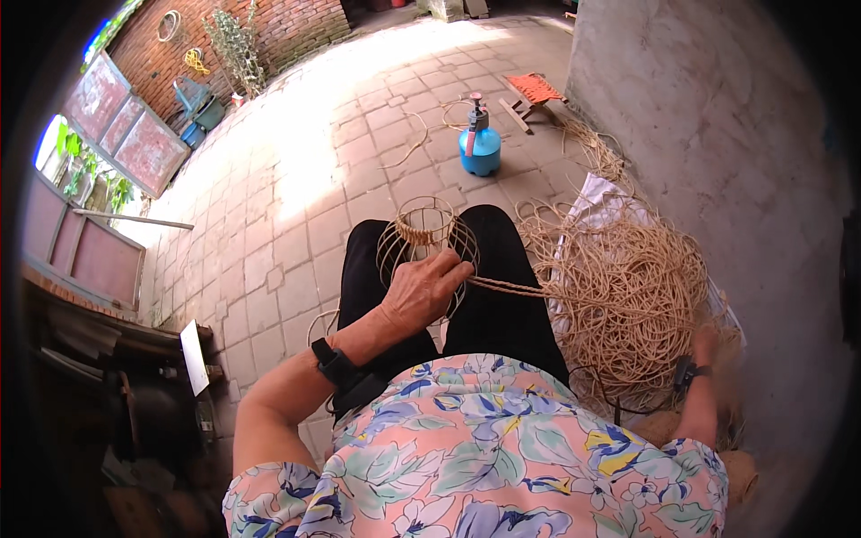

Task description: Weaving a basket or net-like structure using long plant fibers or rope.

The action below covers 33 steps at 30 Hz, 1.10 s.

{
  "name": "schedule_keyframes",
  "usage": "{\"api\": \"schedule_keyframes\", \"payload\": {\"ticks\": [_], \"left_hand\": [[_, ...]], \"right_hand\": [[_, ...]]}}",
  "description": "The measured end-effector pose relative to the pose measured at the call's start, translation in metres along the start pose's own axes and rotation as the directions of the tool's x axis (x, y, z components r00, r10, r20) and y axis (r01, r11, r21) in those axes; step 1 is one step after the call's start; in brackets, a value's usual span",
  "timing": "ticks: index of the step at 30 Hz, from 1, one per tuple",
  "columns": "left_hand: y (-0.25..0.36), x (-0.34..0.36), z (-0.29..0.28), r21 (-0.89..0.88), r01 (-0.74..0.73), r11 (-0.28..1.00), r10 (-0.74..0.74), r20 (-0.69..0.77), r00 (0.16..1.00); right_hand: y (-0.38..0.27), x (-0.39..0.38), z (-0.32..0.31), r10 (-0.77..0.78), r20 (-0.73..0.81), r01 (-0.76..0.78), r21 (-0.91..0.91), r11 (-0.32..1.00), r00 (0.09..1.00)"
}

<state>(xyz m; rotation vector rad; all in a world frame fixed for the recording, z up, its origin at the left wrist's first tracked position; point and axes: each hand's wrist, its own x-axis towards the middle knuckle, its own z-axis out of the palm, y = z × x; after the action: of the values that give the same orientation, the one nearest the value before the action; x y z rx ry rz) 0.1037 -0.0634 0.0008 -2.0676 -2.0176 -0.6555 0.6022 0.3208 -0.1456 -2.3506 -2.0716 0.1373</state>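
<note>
A round wire frame point(387, 247), open at the top like a small vase or lantern, rests between my knees. Tan cord is wound in a short, tight band point(415, 235) near its neck. My left hand point(429, 285) is closed on the near side of the frame, its fingers curled. From beside those fingers a twisted cord point(507, 286) runs right to a big tangled heap of cord point(628, 305). My right hand point(705, 342) reaches to the right edge of that heap; its fingers are blurred and partly hidden, so their grip does not show.
White sheeting point(603, 204) lies under the heap, beside a grey wall point(717, 134). Ahead on the paving stand a blue pump sprayer point(480, 151) and a low folding stool point(535, 88) with an orange seat. Dark clutter and a white panel point(194, 357) are at my left.
</note>
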Motion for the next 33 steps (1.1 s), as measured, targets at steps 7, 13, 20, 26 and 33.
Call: {"api": "schedule_keyframes", "payload": {"ticks": [7,13,20,26,33], "left_hand": [[-0.004,-0.014,-0.023,-0.150,-0.136,0.979,0.138,0.004,0.990],[0.016,0.001,-0.056,-0.271,-0.149,0.951,0.132,-0.078,0.988],[-0.014,0.079,-0.096,-0.564,0.162,0.810,-0.276,-0.124,0.953],[-0.018,0.104,-0.099,-0.616,0.111,0.780,-0.259,-0.156,0.953],[-0.033,0.109,-0.091,-0.760,0.199,0.619,-0.431,-0.117,0.895]], "right_hand": [[-0.043,0.007,0.049,-0.420,0.246,0.363,0.246,0.899,0.874],[-0.184,-0.098,-0.078,-0.766,0.501,0.212,0.763,0.611,0.402],[-0.285,-0.257,-0.159,-0.925,0.194,0.483,0.876,0.012,-0.328],[-0.385,-0.280,-0.145,-0.899,-0.378,0.443,0.860,-0.252,0.222],[-0.428,-0.256,-0.138,-0.778,-0.623,0.463,0.715,-0.524,0.083]]}}
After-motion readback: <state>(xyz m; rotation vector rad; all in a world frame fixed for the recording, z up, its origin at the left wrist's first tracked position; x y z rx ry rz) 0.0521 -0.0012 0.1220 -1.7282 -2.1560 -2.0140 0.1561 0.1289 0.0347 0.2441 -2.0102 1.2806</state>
